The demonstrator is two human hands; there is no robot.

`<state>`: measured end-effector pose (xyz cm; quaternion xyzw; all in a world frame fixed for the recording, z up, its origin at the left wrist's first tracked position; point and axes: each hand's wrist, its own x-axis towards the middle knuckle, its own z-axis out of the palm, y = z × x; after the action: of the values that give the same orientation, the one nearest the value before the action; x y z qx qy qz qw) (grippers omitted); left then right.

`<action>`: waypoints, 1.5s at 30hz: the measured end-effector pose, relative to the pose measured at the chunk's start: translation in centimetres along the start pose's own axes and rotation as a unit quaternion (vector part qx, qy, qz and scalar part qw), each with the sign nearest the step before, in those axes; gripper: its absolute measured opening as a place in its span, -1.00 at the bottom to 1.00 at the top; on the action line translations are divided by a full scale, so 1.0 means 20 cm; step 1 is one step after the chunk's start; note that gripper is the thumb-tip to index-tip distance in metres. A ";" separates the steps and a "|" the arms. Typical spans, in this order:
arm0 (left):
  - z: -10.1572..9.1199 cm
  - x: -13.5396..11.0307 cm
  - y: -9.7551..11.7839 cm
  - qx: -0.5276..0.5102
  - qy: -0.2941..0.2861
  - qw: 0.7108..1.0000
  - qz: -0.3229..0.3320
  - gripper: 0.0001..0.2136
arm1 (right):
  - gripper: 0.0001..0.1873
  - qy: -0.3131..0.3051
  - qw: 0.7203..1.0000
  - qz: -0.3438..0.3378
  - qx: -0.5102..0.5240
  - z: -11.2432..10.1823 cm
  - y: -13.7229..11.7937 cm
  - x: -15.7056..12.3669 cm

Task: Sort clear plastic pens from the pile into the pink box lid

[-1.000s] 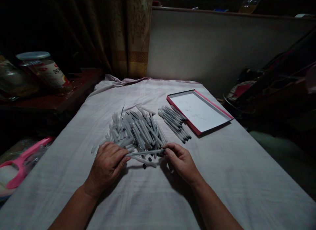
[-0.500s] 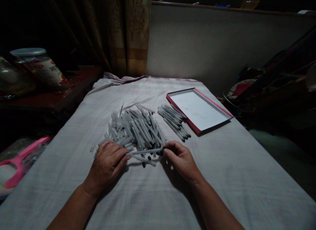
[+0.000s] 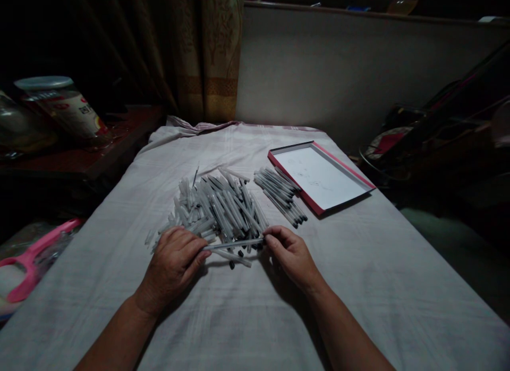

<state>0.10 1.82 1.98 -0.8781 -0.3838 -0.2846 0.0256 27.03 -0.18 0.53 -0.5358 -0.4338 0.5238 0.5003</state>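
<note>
Between my two hands a clear pen [image 3: 235,244] with a dark end lies nearly level. My left hand [image 3: 174,264] is closed on its left part, thumb and forefinger pinching it. The fingertips of my right hand [image 3: 292,255] pinch the dark right end. Just beyond lies a loose heap of pen parts [image 3: 223,203], mostly clear tubes with some dark bits. A small black piece [image 3: 231,265] rests on the cloth near the held pen. Right of the heap, several pens [image 3: 279,193] with black ends lie side by side in a bunch.
A shallow red-edged box lid [image 3: 324,174] with a white inside lies at the right, its edge near the bunched pens. A pale checked cloth [image 3: 247,323] covers the table. At left are a lidded jar [image 3: 66,108] on a dark red surface and a pink handle [image 3: 30,262].
Both hands keep the same hold on the pen. My right fingers shift very slightly at the dark end; the heap and bunch stay put.
</note>
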 end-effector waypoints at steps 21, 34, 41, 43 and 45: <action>-0.06 0.00 -0.03 -0.044 -0.005 0.997 -0.063 -0.74 | -0.87 0.016 0.988 -0.094 -0.119 -0.03 0.03 0.01; -0.04 0.00 -0.03 -0.061 -0.021 0.998 -0.012 -0.84 | -0.77 0.005 0.997 -0.063 -0.055 0.00 -0.01 0.00; -0.02 -0.01 -0.03 -0.066 -0.026 0.997 -0.020 -0.85 | -0.74 0.006 1.000 -0.012 0.000 0.02 -0.06 -0.02; -0.02 -0.01 -0.02 -0.066 -0.030 0.997 -0.025 -0.85 | -0.77 0.012 0.999 -0.027 -0.016 0.02 -0.05 -0.02; -0.03 -0.01 -0.02 -0.063 -0.031 0.997 -0.029 -0.84 | -0.79 0.027 0.998 -0.043 -0.028 0.02 -0.04 -0.02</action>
<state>-0.57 1.86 2.27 -0.8751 -0.3907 -0.2813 -0.0499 26.71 -0.35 1.46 -0.5446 -0.4573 0.4749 0.5184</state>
